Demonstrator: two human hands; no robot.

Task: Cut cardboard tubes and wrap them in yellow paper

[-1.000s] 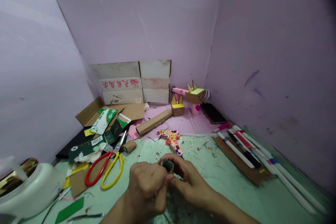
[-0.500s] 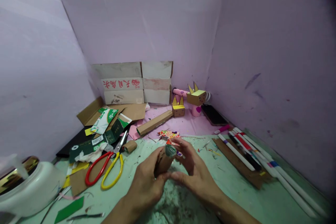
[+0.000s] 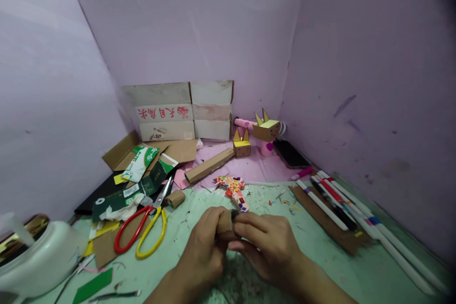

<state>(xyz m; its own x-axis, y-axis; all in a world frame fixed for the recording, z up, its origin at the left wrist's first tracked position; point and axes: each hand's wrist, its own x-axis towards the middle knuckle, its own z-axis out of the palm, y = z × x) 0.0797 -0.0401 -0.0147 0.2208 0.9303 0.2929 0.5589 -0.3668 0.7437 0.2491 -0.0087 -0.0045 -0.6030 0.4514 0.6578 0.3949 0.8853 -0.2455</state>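
A short brown cardboard tube (image 3: 225, 226) is held low over the green cloth at the front centre. My left hand (image 3: 204, 242) wraps round its left side. The fingers of my right hand (image 3: 265, 242) press on its right end, where a dark green patch shows between the hands. Just beyond the hands lies a patterned piece (image 3: 235, 191) with coloured dots. Red and yellow scissors (image 3: 155, 209) rest open to the left, beside a small cardboard roll (image 3: 175, 198).
Cardboard and paper scraps (image 3: 142, 180) pile up at the left, near a white container (image 3: 53, 251). Markers (image 3: 331, 199) lie on a cardboard strip at the right. Small box figures (image 3: 242, 149) and a phone (image 3: 290, 154) stand or lie at the back.
The tube has turned from upright to roughly sideways and dropped lower. My right fingers have closed onto its end. The patterned piece is now more fully visible.
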